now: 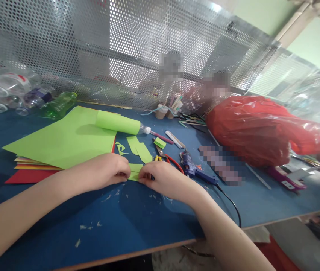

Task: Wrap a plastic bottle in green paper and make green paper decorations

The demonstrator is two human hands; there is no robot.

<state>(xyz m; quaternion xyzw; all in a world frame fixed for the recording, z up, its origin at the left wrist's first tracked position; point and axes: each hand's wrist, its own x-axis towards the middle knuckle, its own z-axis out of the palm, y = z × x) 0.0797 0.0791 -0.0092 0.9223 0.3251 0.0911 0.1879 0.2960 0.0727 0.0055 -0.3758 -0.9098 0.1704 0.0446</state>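
Note:
A small bright green paper piece [135,172] lies between my hands at the tabletop. My left hand [109,171] has its fingertips closed at the paper's left end. At the right end, my right hand [162,177] pinches the same paper, its fingers curled. Just beyond, two more green paper cutouts [144,152] overlap, and a folded green piece [160,142] sits to their right. Curly green scraps [120,148] are beyond my left hand. Red-handled scissors [175,162] lie partly hidden behind my right hand, beside a blue glue gun [200,174].
Green sheets [72,139] top a coloured paper stack at left; a green-wrapped bottle [119,122] lies on it. Plastic bottles [59,105] stand back left. Pencil cups [161,112] are by the perforated metal screen [92,49]. A large red bag [250,128] fills the right.

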